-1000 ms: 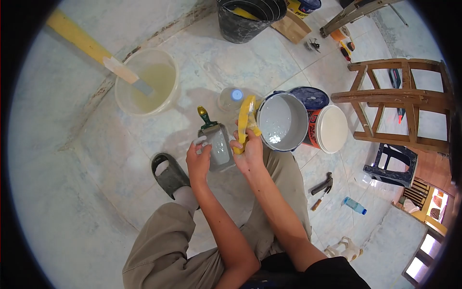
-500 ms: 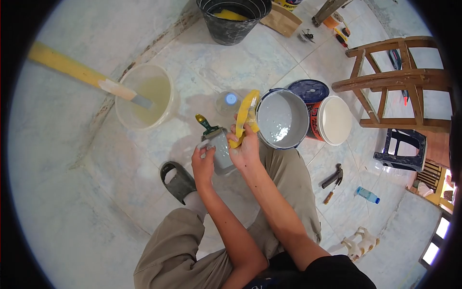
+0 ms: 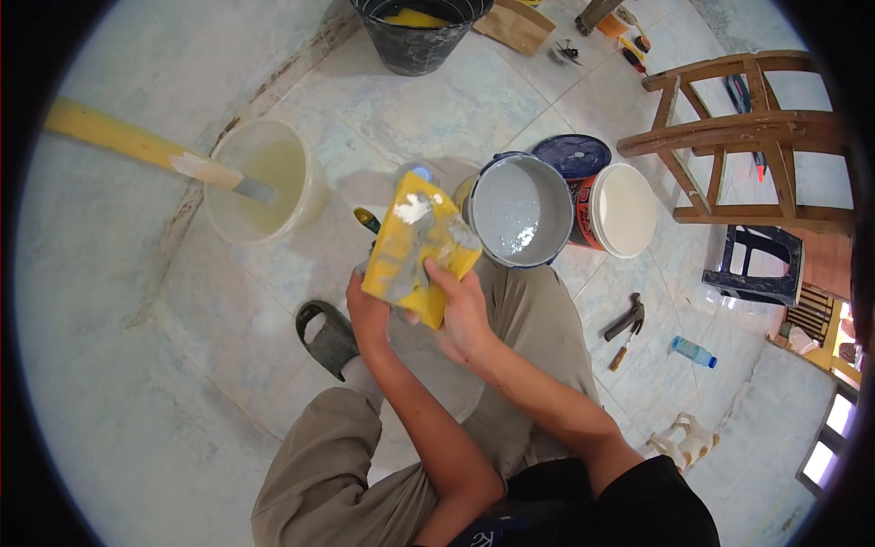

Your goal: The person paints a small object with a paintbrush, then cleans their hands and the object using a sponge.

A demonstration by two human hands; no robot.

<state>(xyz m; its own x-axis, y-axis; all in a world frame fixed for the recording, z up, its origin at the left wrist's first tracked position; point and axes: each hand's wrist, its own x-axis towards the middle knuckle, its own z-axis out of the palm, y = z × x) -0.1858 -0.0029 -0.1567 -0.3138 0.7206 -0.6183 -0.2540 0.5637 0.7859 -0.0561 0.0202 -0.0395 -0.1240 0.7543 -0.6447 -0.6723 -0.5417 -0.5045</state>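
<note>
My right hand grips a flat, yellow rectangular piece, its thumb pressed on the face. Grey and white smears cover that face, which is tilted up toward me. My left hand is at the piece's lower left edge; its fingers are mostly hidden behind it. Past the left edge shows the dark green and yellow handle of a tool, the rest covered. A bottle with a blue cap stands partly hidden behind the piece. To the right is a bucket of grey paint.
A clear bucket of cloudy liquid holds a yellow-handled tool. A black bucket stands farther off. Right are a white-lidded paint tub, a dark blue lid, a wooden chair, a hammer, a water bottle and a cat.
My right hand has turned the yellow piece from edge-on to face-up and brought it left and lower, over the grey flat thing and my left fingers. The view has shifted slightly.
</note>
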